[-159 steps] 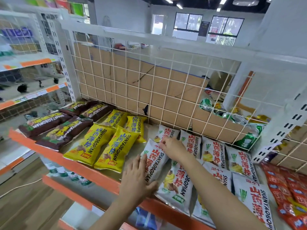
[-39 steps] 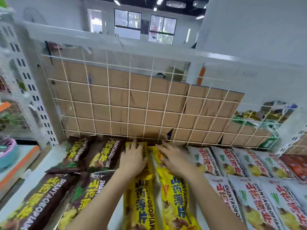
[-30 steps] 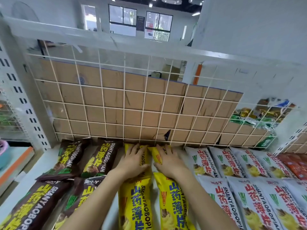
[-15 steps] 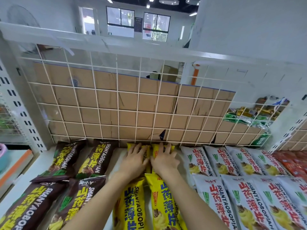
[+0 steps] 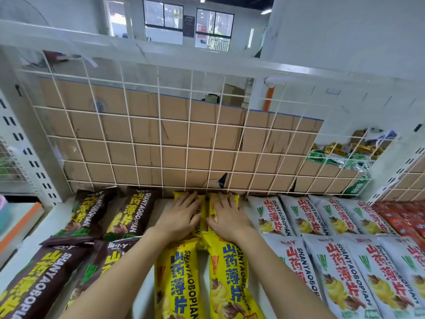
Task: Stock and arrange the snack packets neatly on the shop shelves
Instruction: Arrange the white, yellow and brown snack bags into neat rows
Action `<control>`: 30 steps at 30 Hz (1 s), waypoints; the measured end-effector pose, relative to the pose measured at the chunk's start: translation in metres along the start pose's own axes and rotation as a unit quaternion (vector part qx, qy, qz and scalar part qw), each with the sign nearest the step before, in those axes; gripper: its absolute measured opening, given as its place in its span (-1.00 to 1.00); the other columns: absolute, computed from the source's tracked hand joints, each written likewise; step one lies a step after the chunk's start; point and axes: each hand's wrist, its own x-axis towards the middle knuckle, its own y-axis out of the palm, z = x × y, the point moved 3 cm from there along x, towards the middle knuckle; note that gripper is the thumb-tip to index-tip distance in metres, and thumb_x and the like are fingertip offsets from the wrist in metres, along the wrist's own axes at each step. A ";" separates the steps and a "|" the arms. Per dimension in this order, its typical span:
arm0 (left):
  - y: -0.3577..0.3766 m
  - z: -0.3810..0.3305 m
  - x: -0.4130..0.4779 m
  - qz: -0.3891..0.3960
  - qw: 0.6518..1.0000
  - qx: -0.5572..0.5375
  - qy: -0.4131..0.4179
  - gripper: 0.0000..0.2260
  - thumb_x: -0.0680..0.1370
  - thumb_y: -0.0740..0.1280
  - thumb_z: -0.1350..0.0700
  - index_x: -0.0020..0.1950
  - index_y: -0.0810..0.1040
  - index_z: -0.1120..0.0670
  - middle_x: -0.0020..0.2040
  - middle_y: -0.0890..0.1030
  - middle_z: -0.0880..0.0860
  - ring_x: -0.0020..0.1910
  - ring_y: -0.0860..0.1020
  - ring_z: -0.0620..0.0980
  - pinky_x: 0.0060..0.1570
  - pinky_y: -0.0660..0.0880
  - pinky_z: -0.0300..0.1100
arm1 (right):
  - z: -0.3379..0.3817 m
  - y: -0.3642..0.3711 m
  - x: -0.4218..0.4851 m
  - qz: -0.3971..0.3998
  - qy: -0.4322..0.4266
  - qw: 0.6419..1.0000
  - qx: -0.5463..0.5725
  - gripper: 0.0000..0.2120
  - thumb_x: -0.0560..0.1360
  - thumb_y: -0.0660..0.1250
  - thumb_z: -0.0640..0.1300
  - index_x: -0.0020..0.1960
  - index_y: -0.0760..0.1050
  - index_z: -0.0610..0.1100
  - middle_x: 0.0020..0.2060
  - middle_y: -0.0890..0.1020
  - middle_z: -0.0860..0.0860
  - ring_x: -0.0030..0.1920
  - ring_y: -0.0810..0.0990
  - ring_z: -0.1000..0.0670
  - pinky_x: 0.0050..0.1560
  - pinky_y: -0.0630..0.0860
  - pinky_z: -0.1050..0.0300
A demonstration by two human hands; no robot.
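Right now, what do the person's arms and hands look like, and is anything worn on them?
The left hand and the right hand are bare: no gloves, rings or watch show. The left forearm and the right forearm are uncovered down to the picture's bottom edge, with no sleeve, bracelet or marking in view. Whether a sleeve begins higher up cannot be told.

Bright, even light. I note a ceiling strip light (image 5: 266, 11) and daylight through the far windows (image 5: 213, 28). Shadows are soft and faint. Mild sheen on the yellow packets (image 5: 227, 272). Wide-angle bowing curves the top rail (image 5: 161, 49) and wire grid (image 5: 161, 134). Lower corners are slightly smeared.
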 end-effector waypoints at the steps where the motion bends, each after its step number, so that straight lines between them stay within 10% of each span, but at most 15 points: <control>1: 0.001 0.001 0.000 0.000 1.000 -0.006 -0.008 -0.13 0.26 -0.35 -0.31 0.55 0.00 -0.06 0.56 -0.04 -0.04 0.53 -0.08 -0.04 0.45 -0.09 -0.15 | 0.000 0.000 0.000 -0.002 -0.003 1.000 -0.008 -0.39 0.56 0.06 0.08 0.53 -0.08 -0.01 0.53 -0.06 0.00 0.51 -0.18 -0.12 0.42 0.04 -0.18; 11: -0.001 0.003 -0.001 0.003 0.999 -0.013 -0.050 -0.29 0.44 -0.21 -0.32 0.55 0.03 -0.05 0.55 0.03 -0.03 0.52 -0.02 -0.04 0.46 -0.06 -0.08 | -0.004 -0.004 -0.002 -0.004 -0.023 1.000 0.018 -0.43 0.58 0.05 0.10 0.52 -0.02 0.01 0.52 0.01 0.03 0.51 -0.11 -0.08 0.44 0.04 -0.13; 18: -0.023 -0.016 -0.030 -0.118 0.990 -0.064 -0.042 -0.66 0.60 0.19 0.04 0.37 0.41 0.03 0.35 0.42 0.04 0.30 0.40 0.10 0.25 0.32 -0.07 | -0.001 -0.026 -0.067 -0.198 0.027 0.960 0.195 -0.62 0.58 0.13 -0.04 0.38 0.30 -0.03 0.32 0.39 0.03 0.30 0.37 0.00 0.25 0.33 0.06; 30: -0.014 -0.062 -0.052 -0.051 0.994 -0.099 -0.021 -0.76 0.62 0.17 -0.02 0.15 0.54 0.03 0.10 0.60 0.03 0.08 0.53 0.07 0.07 0.41 -0.07 | 0.025 0.032 -0.155 -0.107 0.096 0.985 0.095 -0.23 0.52 0.07 0.25 0.51 -0.28 -0.02 0.51 -0.25 0.02 0.51 -0.23 0.01 0.45 0.06 0.04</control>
